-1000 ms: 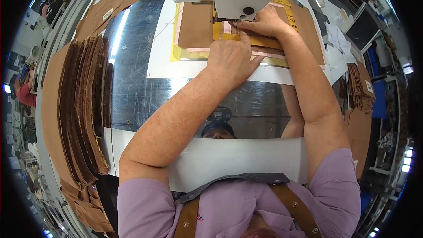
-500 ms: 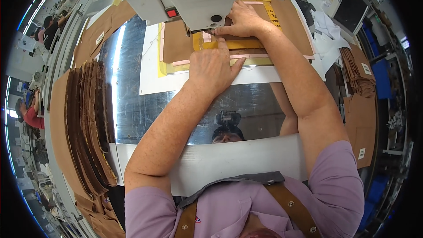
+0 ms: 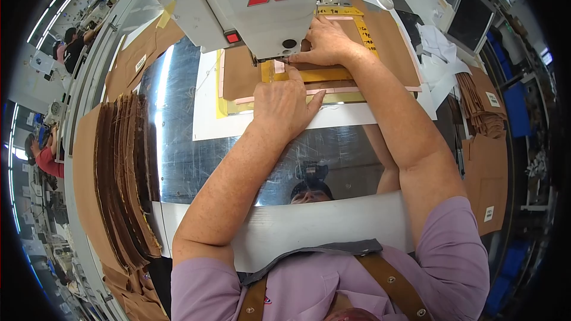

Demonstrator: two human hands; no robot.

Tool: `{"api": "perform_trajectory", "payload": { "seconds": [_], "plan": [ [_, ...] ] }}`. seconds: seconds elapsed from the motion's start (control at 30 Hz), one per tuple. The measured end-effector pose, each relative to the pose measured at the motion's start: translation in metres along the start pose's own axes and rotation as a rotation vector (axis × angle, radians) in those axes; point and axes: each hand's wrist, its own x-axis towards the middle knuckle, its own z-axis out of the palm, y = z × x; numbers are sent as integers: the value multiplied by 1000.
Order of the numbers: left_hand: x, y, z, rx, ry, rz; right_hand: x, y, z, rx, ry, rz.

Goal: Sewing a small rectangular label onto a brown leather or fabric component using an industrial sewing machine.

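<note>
In the head view, a brown panel [image 3: 392,56] is laid on a white sheet [image 3: 205,116], near the far side of the metal plate [image 3: 193,163] and partly hidden beneath the machine head [image 3: 256,21]. A yellow frame [image 3: 327,75] is set on it. The step in hand is judged to be the positioning of a small pink piece [image 3: 279,66] at the frame's left end. For the next move, the layers need to be pressed flat and the fingertips placed clear of the machine's working point.

By the left hand [image 3: 281,104], held palm down, the index finger is extended toward the pink piece and the thumb is spread rightward. The right hand [image 3: 330,41] is placed over the frame, its thumb pointed left; whether anything is pinched cannot be told.

The panel's long axis appears to be laid left to right, as is the frame's near bar; no leading end can be made out.
</note>
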Motion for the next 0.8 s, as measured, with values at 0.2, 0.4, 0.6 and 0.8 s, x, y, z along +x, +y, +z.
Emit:
{"api": "perform_trajectory", "payload": {
  "seconds": [0.2,0.4,0.6,0.8],
  "plan": [
    [1,0,1,-7,2,-5,0,-2,0,-19,0,9],
    [-5,-1,12,-40,238,107,-1,-4,2,-13,16,-3],
    [-1,3,-1,-93,-25,4,-2,-3,-4,-4,-36,5],
    [-4,-1,2,-132,6,15,2,-3,-11,-1,-104,1]
  ]
}}
